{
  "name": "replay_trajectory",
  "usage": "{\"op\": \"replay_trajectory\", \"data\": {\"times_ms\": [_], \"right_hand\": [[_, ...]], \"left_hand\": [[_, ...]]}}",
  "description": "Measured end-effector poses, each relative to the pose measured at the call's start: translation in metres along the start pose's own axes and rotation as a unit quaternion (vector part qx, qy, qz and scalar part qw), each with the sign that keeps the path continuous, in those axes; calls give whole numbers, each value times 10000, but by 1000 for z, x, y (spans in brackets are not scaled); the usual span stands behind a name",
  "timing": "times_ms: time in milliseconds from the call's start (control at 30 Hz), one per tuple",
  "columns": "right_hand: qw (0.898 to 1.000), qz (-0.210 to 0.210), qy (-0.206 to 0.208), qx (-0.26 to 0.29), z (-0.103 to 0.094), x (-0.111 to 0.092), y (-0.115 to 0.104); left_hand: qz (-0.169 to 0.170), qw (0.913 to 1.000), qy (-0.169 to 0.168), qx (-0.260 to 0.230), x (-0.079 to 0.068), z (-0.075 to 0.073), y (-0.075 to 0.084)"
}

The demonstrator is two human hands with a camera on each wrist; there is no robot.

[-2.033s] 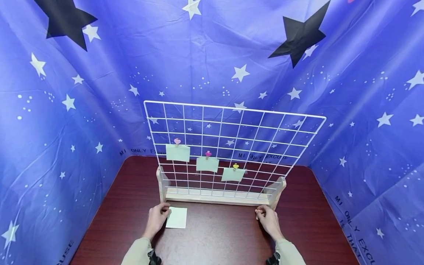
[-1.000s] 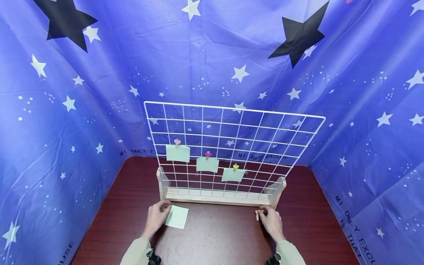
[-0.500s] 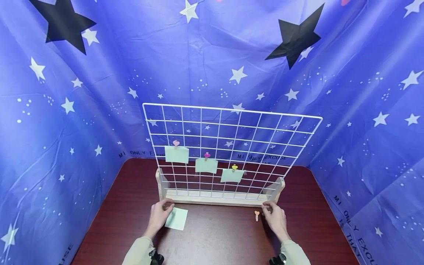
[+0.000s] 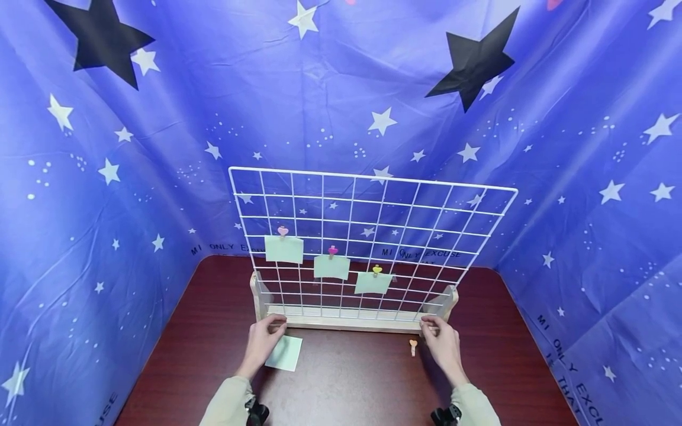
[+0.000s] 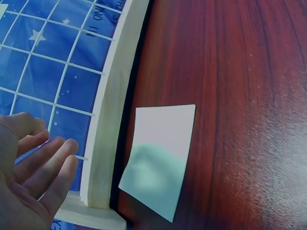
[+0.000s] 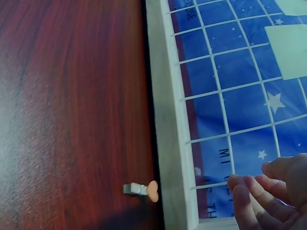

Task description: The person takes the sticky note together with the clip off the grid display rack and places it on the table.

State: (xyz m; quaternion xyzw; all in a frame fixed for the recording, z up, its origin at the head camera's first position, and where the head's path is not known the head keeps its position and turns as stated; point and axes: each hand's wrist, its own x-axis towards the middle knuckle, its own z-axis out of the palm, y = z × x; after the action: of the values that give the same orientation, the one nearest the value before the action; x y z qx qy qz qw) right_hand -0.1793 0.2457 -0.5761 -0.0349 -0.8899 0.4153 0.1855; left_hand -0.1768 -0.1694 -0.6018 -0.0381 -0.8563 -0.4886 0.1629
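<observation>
My left hand (image 4: 261, 344) hovers by the front left corner of the wooden base (image 4: 346, 323), its fingers loosely bent and holding nothing in the left wrist view. Just right of it, a pale green paper note (image 5: 160, 163) lies on the table, partly shaded by the hand. At the base's right end, my right hand (image 4: 443, 348) has thumb and fingers close together, with nothing seen between them. A small clothespin (image 6: 139, 189) with an orange heart lies on the table to its left. Above the base stands a white wire grid (image 4: 373, 177).
Three more notes hang on the grid in a descending row: one (image 4: 284, 251) under a pink heart clothespin, one (image 4: 331, 268) under a magenta one, one (image 4: 372, 284) under a yellow one. A blue starry curtain (image 4: 330, 89) encloses the dark red table (image 4: 351, 378).
My right hand has let go of the orange-heart clothespin and moved right and up toward the base. The left hand has left the note's upper corner and risen toward the base; the note turned slightly.
</observation>
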Motion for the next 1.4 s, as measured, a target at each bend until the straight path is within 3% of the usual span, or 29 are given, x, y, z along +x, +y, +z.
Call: {"op": "replay_trajectory", "data": {"times_ms": [567,867,1200,1400], "right_hand": [[9932,-728,-143,895,-2,12,-38],[9886,-1156,-117,952,-5,18,-57],[9835,-1506,-290,955,-13,28,-86],[9777,-1764,-384,1078,-12,36,-102]], "left_hand": [[398,9979,-47,-515,8,14,17],[325,9955,-212,-863,11,22,25],[742,9941,-194,-762,24,29,38],[771,9933,-303,-804,34,35,42]]}}
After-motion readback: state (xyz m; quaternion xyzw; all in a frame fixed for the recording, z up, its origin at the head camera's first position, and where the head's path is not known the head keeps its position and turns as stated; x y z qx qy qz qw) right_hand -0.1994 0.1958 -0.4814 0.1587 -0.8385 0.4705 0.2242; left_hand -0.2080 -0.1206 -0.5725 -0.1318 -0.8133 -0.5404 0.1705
